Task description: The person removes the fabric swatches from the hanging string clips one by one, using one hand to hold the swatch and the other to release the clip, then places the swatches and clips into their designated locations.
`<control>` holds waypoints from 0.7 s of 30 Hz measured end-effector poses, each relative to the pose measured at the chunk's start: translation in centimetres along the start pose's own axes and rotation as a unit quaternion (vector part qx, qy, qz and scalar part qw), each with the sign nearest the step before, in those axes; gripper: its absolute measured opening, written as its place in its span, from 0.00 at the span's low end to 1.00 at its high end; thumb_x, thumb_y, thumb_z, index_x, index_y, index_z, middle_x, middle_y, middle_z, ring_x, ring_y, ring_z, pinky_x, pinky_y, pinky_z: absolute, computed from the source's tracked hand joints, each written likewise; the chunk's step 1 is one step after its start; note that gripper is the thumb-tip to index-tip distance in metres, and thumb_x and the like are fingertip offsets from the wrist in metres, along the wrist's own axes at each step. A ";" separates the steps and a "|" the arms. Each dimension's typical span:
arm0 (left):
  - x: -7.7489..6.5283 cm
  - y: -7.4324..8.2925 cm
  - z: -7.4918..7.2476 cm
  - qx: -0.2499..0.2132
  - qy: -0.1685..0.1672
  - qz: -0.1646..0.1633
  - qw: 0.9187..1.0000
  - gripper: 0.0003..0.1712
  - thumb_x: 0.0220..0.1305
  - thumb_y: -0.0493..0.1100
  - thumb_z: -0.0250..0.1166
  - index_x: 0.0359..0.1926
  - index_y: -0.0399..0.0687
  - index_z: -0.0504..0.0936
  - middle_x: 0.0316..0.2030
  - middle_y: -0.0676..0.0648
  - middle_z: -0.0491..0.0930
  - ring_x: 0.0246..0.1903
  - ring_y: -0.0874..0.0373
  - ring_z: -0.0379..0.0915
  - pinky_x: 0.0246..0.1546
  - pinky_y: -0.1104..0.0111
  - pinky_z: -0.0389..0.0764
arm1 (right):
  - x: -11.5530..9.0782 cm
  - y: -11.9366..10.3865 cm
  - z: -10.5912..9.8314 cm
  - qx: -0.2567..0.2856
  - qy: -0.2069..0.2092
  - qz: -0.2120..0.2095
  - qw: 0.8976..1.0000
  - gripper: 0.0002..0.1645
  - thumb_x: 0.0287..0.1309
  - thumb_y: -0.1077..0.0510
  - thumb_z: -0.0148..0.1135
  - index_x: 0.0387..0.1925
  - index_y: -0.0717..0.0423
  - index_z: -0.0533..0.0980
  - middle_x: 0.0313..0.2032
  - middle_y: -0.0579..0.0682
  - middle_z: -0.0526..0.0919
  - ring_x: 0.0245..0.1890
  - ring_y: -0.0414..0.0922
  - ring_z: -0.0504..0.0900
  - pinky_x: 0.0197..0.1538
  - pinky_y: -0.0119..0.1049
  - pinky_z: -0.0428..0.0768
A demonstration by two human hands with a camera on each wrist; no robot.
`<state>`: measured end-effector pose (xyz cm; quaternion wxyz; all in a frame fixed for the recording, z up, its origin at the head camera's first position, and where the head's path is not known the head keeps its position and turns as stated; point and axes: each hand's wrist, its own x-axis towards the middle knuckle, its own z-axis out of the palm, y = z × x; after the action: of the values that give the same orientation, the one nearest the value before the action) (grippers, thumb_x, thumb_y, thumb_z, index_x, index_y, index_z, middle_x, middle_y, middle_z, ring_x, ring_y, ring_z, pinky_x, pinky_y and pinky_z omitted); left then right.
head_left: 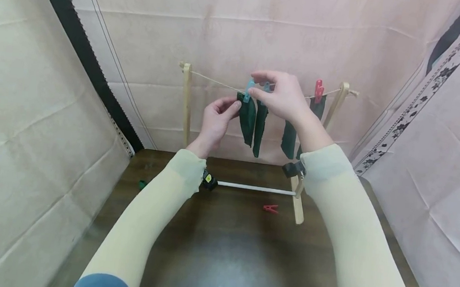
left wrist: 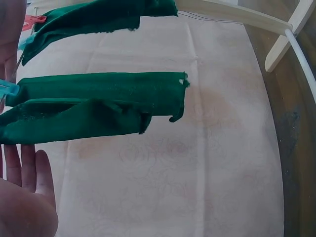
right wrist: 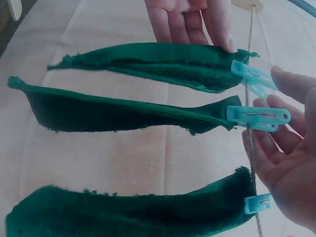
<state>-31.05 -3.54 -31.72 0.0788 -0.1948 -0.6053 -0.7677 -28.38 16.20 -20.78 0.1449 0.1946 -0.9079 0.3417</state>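
A strip of green cloth (head_left: 246, 123) hangs from a cord (head_left: 215, 81), with a blue clothespin (head_left: 247, 94) at its top. My left hand (head_left: 217, 118) pinches the strip's upper left edge between thumb and fingers, the other fingers behind the cloth. My right hand (head_left: 281, 94) reaches from the right and holds the clothespin's handle ends between thumb and forefinger. Close by, a second green strip (right wrist: 128, 111) hangs from another blue clothespin (right wrist: 259, 116), and some right fingers pass behind that clip. A third strip (right wrist: 133, 212) hangs farther along.
Wooden posts (head_left: 185, 107) carry the cord at both ends, joined low down by a white rod (head_left: 255, 188). A red clothespin (head_left: 319, 92) clips a green strip near the right post. Another red peg (head_left: 270, 208) lies on the brown table (head_left: 219, 253). Pale cloth walls stand around.
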 end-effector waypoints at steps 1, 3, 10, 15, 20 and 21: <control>0.0 0.1 0.0 0.002 0.001 0.001 1.000 0.17 0.76 0.46 0.69 0.58 0.42 0.87 0.53 0.43 0.86 0.54 0.49 0.86 0.64 0.60 0.81 | 0.0 0.0 0.0 -0.001 0.000 0.001 1.000 0.31 0.73 0.42 0.67 0.72 0.46 0.77 0.65 0.48 0.84 0.64 0.47 0.81 0.67 0.44 0.79; -0.1 0.2 0.0 0.007 0.001 0.001 1.000 0.17 0.76 0.47 0.69 0.58 0.42 0.87 0.53 0.43 0.86 0.54 0.50 0.86 0.64 0.61 0.80 | 0.1 -0.1 0.1 -0.005 -0.001 0.002 1.000 0.31 0.73 0.41 0.67 0.72 0.46 0.78 0.63 0.49 0.85 0.61 0.48 0.82 0.66 0.45 0.80; 0.0 0.1 0.2 0.001 0.005 -0.001 1.000 0.15 0.76 0.45 0.69 0.56 0.41 0.87 0.51 0.42 0.87 0.52 0.49 0.86 0.62 0.61 0.82 | 0.1 -0.2 0.4 0.002 -0.002 -0.004 1.000 0.29 0.72 0.39 0.68 0.68 0.45 0.81 0.57 0.47 0.87 0.57 0.47 0.83 0.62 0.45 0.81; -0.1 -0.1 0.3 0.003 0.016 0.003 1.000 0.14 0.76 0.44 0.69 0.55 0.40 0.87 0.49 0.42 0.87 0.51 0.49 0.87 0.61 0.61 0.83 | 0.1 -0.1 0.3 0.007 -0.007 -0.010 1.000 0.27 0.72 0.43 0.69 0.67 0.45 0.81 0.54 0.47 0.86 0.55 0.47 0.82 0.61 0.46 0.81; 0.0 -0.3 0.4 0.001 0.018 -0.001 1.000 0.13 0.76 0.44 0.69 0.54 0.42 0.87 0.49 0.43 0.88 0.49 0.50 0.88 0.60 0.61 0.83 | 0.0 0.1 0.3 0.009 -0.017 -0.016 1.000 0.25 0.72 0.47 0.68 0.67 0.46 0.81 0.54 0.49 0.86 0.55 0.48 0.81 0.61 0.48 0.80; 0.0 -0.3 0.4 0.001 0.018 -0.002 1.000 0.13 0.76 0.45 0.69 0.54 0.42 0.87 0.49 0.43 0.88 0.49 0.50 0.88 0.60 0.61 0.84 | 0.1 0.2 0.3 0.010 -0.018 -0.018 1.000 0.25 0.72 0.47 0.69 0.67 0.46 0.81 0.54 0.49 0.86 0.54 0.48 0.81 0.61 0.48 0.80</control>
<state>-31.10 -3.06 -31.95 0.0888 -0.1799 -0.6050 -0.7705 -28.58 16.08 -21.11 0.1331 0.2186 -0.9032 0.3447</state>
